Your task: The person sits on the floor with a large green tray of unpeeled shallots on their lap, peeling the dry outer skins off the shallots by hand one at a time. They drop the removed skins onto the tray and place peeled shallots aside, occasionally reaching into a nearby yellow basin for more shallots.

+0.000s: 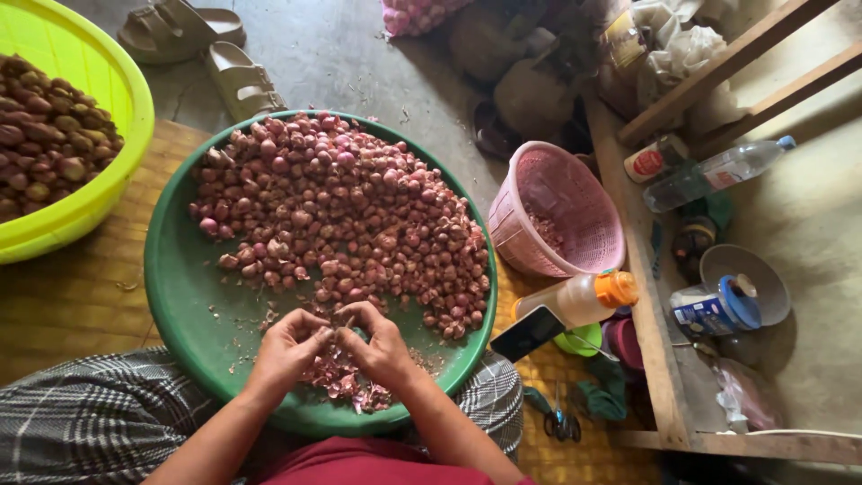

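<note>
Green plastic forms the big round tray (184, 287) resting on the person's lap, heaped with small reddish shallots (346, 211) from its centre toward one o'clock. At the tray's six o'clock edge the left hand (289, 346) and right hand (382, 346) meet, fingers (316, 334) curled narrow around one small shallot (338, 321) pinched between both hands. Directly beneath them lies a pile of pink peelings (341, 377). At ten o'clock of the tray sits a yellow basin (108, 135) full of brown unpeeled shallots. At three o'clock stands a pink basket (561, 211), tipped on its side, with a bottle with an orange cap (579, 298) and a dark phone (528, 332) just below it. Scissors (561, 422) lie on the woven mat (63, 296) at four o'clock.
</note>
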The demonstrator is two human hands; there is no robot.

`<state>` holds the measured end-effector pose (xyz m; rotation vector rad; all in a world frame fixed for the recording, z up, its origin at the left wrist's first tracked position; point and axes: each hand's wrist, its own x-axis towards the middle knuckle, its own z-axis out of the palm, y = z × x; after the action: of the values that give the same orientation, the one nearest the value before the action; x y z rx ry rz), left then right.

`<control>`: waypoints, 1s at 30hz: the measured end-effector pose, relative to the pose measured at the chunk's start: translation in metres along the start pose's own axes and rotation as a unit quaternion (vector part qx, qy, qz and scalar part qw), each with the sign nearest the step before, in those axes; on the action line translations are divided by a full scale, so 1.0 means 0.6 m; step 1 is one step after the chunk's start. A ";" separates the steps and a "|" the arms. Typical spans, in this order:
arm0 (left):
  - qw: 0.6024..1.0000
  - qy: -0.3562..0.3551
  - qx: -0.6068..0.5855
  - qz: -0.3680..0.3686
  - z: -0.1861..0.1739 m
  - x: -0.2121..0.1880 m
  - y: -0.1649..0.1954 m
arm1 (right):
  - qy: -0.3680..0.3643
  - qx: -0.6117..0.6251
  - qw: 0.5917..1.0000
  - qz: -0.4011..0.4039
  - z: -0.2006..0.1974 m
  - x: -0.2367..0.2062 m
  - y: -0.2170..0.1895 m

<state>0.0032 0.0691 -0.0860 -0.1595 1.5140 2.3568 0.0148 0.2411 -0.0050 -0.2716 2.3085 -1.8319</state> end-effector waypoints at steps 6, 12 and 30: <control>0.998 0.008 0.045 -0.044 0.002 -0.003 0.007 | -0.018 -0.093 0.993 -0.066 -0.008 -0.005 -0.016; 0.997 -0.064 -0.027 -0.017 -0.002 -0.003 0.012 | -0.027 0.027 0.999 -0.006 -0.012 0.000 -0.014; 0.998 0.037 -0.034 0.046 0.009 -0.020 0.025 | -0.086 0.077 0.989 0.095 -0.021 -0.025 -0.004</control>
<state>0.0096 0.0656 -0.0677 -0.1996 1.5061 2.5017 0.0261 0.2563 0.0007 -0.1725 1.9930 -1.8026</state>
